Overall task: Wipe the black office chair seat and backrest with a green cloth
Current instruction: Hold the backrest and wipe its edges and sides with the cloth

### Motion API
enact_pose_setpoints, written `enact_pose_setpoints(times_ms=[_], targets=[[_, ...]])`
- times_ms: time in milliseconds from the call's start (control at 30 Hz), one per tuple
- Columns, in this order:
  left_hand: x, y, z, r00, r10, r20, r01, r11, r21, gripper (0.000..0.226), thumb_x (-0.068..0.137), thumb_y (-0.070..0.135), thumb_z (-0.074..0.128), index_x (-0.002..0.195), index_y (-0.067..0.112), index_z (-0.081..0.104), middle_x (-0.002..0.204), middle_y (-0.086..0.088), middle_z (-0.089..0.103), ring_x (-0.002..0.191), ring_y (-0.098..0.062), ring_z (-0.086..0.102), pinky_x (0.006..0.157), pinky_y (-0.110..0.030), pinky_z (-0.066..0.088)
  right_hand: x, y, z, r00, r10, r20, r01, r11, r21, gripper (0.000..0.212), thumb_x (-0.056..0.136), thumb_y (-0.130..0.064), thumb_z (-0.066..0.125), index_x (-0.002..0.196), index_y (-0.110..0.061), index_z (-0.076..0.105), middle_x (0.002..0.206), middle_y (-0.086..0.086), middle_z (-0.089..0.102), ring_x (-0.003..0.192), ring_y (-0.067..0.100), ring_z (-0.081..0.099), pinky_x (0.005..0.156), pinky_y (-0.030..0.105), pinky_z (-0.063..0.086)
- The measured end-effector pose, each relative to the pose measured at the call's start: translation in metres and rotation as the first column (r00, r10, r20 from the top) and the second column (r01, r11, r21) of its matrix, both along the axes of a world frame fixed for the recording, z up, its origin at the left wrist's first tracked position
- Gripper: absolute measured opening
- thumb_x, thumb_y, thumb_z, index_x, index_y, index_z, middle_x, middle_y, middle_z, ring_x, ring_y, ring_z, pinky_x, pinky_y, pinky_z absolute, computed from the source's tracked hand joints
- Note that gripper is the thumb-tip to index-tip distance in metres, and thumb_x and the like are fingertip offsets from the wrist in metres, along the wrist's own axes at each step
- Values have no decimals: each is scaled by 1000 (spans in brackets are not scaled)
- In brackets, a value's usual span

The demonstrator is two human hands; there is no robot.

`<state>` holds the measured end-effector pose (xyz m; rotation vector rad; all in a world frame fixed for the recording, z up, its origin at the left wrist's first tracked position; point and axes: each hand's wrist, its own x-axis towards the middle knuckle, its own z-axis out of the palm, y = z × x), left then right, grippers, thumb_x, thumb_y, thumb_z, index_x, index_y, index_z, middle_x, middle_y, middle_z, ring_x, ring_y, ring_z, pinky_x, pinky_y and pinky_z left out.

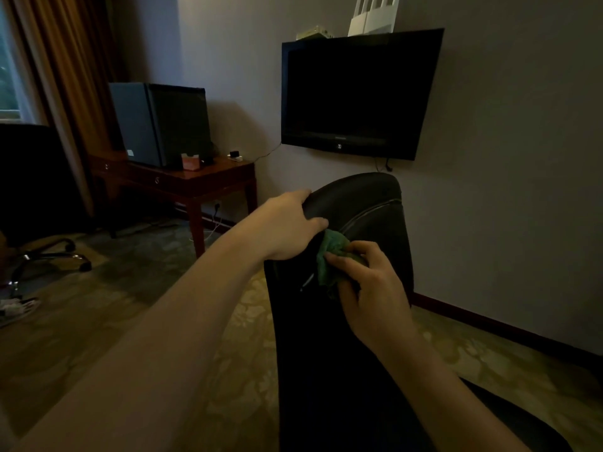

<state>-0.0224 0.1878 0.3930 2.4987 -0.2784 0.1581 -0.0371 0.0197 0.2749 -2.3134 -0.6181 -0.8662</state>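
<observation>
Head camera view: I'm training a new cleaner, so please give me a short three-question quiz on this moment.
1. True or false: the left hand grips the top edge of the chair backrest.
2. What does the right hand hold against the chair backrest? A) a green cloth B) a sponge C) a spray bottle
3. Fill in: the dark screen hanging on the wall beyond the chair backrest is a ____.

Key: 1 true; 2 A; 3 television.

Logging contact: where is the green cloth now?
Head view, centre: the green cloth is bunched in the right hand, against the chair backrest, just below the left hand.
</observation>
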Motion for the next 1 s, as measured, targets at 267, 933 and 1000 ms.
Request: enact_pose_setpoints(times_ms=[267,933,1000], targets=[[3,-1,3,1000,-17,-5,18,996,86,61,95,44,60,148,25,35,119,1,51,93,-14,55,79,-29,48,33,-20,8,968,-138,-208,140,990,-3,48,99,-12,50,145,-26,44,142,2,38,122,18,45,97,19,38],[3,0,3,1000,24,-10,-22,986,166,61,101,47,46,154,27,24,138,-7,50,111,-27,57,96,-44,50,43,-12,10,993,-113,-40,113,994,-1,36,95,-16,59,131,-22,61,131,2,47,111,15,50,89,20,45],[2,-1,3,1000,26,-15,-24,988,155,61,101,47,46,154,28,23,138,-7,50,111,-26,56,96,-43,50,47,-14,16,982,-150,-117,151,989,-6,38,98,-16,53,136,-22,56,135,4,44,116,20,49,92,20,41]])
